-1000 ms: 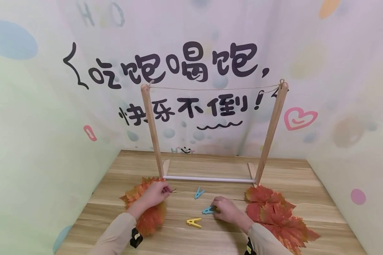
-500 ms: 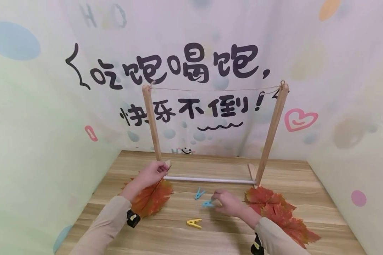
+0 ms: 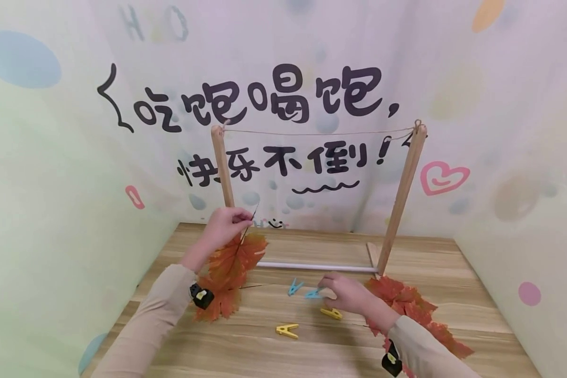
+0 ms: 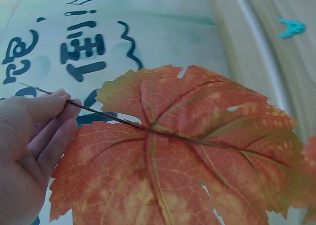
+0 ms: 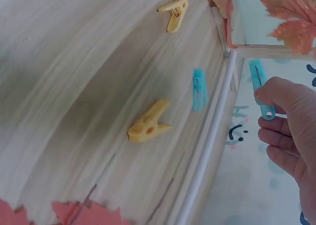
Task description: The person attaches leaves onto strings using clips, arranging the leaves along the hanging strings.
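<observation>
My left hand (image 3: 227, 224) pinches the thin dark stem of an orange-red artificial maple leaf (image 3: 240, 258) between thumb and fingers. The leaf hangs below the hand, and its veined surface fills much of the left wrist view. Another leaf (image 3: 219, 307) lies on the table under it. With thumb and index finger, my right hand (image 3: 347, 294) grips a blue clothespin (image 5: 257, 77) above the tabletop. A second blue clothespin (image 3: 295, 287) lies just left of that hand. Two yellow clothespins rest nearer the front, one (image 3: 332, 313) below the right hand and one (image 3: 287, 330) further left.
Behind the hands stands a wooden frame with a left post (image 3: 221, 163) and a right post (image 3: 401, 205). Twine (image 3: 312, 134) spans their tops, and a white rod (image 3: 321, 268) joins their feet. More red leaves (image 3: 413, 307) lie on the right, partly behind the right forearm.
My left hand has risen from the table, lifting the leaf by its stem. My right hand has raised the blue clothespin and shifted slightly back, uncovering a yellow clothespin.
</observation>
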Motion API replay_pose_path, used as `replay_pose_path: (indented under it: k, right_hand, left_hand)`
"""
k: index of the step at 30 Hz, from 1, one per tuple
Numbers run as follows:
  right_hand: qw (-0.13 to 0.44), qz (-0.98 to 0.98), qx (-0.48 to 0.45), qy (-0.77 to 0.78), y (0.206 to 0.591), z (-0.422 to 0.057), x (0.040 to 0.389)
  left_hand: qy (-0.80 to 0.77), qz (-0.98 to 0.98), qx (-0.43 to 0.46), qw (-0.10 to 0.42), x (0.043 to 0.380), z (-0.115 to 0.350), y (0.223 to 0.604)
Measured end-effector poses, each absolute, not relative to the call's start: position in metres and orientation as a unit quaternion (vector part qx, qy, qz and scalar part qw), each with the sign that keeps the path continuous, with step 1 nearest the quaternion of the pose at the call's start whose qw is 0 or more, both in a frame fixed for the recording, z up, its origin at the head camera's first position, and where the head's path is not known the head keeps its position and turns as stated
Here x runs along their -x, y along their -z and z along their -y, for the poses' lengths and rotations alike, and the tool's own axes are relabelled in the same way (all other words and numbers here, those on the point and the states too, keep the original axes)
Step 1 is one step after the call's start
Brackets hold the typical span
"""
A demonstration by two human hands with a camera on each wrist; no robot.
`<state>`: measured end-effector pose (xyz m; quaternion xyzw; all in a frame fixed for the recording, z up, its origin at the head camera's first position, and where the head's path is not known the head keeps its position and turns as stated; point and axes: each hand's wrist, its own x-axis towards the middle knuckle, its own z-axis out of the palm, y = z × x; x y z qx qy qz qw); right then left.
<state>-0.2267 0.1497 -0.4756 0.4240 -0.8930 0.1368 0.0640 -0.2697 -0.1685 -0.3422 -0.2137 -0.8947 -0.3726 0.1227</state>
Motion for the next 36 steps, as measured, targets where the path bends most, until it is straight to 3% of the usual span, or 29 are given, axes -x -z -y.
replay_pose_path:
  k: [18, 31, 36]
  right_hand:
    - [0.141, 0.876, -0.450, -0.101, 0.446, -0.165, 0.229]
    - [0.157, 0.867, -0.458, -0.116, 0.398, -0.159, 0.231]
    - [0.169, 0.872, -0.448, -0.101, 0.382, -0.157, 0.232]
  left_hand:
    - [0.455, 0.848, 0.170, 0.211, 0.293, 0.155, 0.297]
    - [0.470, 0.823, 0.148, 0.283, 0.304, 0.147, 0.271]
    - [0.480, 0.815, 0.150, 0.288, 0.305, 0.143, 0.263]
